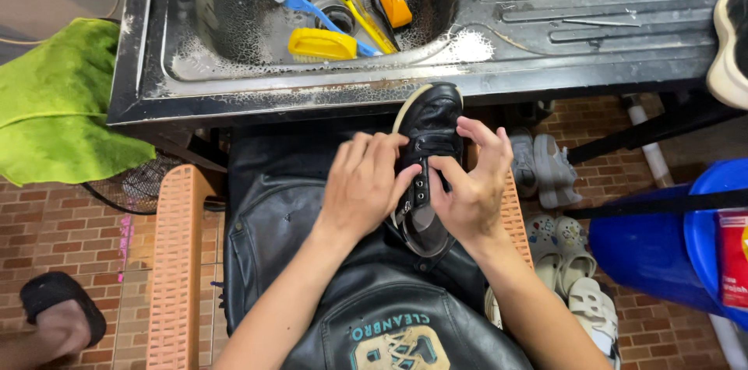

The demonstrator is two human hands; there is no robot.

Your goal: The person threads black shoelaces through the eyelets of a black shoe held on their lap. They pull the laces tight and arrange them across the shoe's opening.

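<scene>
Head view shows the black shoe (425, 167) lying toe-far, heel-near on the lap, left hand (362, 183) and right hand (467, 183) clasping its two sides equally close.

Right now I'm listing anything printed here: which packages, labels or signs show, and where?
Package: right edge, on the blue tub; red, with a white band and a yellow patch.
Apron logo: bottom centre, on the black apron; teal lettering arched over a tan and teal emblem.
</scene>
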